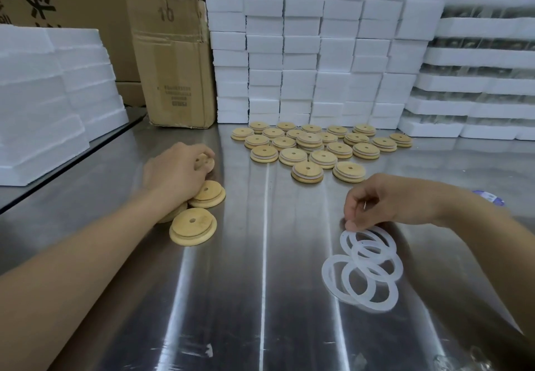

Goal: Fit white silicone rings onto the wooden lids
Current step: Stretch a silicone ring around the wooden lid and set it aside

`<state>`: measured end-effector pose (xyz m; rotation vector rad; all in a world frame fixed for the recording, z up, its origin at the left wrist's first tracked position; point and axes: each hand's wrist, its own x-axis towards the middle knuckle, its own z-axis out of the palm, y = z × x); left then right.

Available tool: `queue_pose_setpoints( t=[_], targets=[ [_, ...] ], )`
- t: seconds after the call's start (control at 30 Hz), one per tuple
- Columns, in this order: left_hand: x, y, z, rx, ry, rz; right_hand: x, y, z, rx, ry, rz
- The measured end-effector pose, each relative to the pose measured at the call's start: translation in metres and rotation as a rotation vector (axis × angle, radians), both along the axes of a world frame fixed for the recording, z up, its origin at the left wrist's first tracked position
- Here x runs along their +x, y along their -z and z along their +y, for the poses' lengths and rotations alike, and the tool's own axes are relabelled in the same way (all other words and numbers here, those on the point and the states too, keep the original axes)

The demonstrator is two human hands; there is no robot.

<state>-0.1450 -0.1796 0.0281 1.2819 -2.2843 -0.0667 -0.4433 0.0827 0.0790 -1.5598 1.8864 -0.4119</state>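
Fingers [351, 224] of the right hand [382, 200] pinch the edge of a white ring [345, 240] on the bench [260, 284]; the left hand [176, 171] curls round a wooden lid [207, 163].

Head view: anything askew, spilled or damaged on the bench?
Nothing damaged or spilled. One finished lid sits stacked atop its neighbours instead of flat in the rows. The loose silicone rings lie overlapped in a heap, the right hand pinching at its far edge. The left hand grips a bare lid.
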Motion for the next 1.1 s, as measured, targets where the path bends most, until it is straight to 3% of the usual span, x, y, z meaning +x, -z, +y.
queue_pose_setpoints(
  t=[0.17,0.3,0.43,0.73,1.0,1.1],
  targets=[
    [-0.003,-0.012,0.012,-0.132,0.065,0.205,0.003,-0.008,0.007,0.045,-0.041,-0.012],
    [-0.021,-0.031,0.051,0.118,0.274,0.579,0.001,-0.011,0.009,0.104,-0.072,-0.032],
    [-0.043,-0.035,0.102,0.305,0.439,0.763,0.003,-0.011,0.009,0.076,-0.075,0.001],
    [-0.059,-0.014,0.140,0.844,0.549,0.921,0.016,-0.016,0.005,-0.331,-0.045,-0.332],
    [-0.066,-0.009,0.140,1.106,0.552,0.979,0.044,0.016,-0.016,-0.609,0.111,-0.344],
    [-0.066,-0.003,0.140,1.063,0.587,0.962,0.049,0.022,-0.019,-0.655,0.156,-0.342]
  ],
)
